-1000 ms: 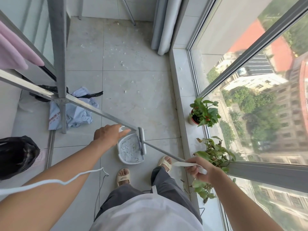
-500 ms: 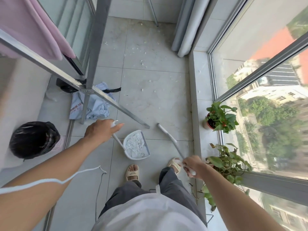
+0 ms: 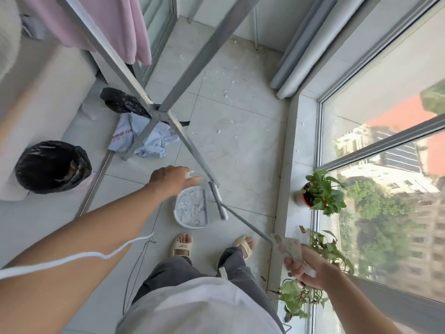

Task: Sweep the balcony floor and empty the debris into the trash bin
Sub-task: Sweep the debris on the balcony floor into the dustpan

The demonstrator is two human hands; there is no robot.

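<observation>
A white dustpan [image 3: 191, 210] holding white scraps sits on the tiled floor in front of my feet. My left hand [image 3: 172, 179] holds the top of its upright handle, whose white tip shows by my fingers. The broom head [image 3: 218, 201] lies on the floor against the dustpan's right side. Its thin handle runs back to my right hand [image 3: 305, 268], which grips the patterned end. A trash bin [image 3: 51, 166] lined with a black bag stands at the left. White debris [image 3: 226, 92] is scattered over the far tiles.
Metal legs of a drying rack [image 3: 183, 138] cross the floor just beyond the dustpan, over a blue cloth [image 3: 144, 138] and a black bag [image 3: 120, 101]. Potted plants [image 3: 320, 194] stand on the window sill at right. A white cord [image 3: 72, 259] drapes over my left arm.
The broom head has moved left, close against the dustpan's right edge. My right hand has drawn back towards me. My left hand stays on the dustpan handle.
</observation>
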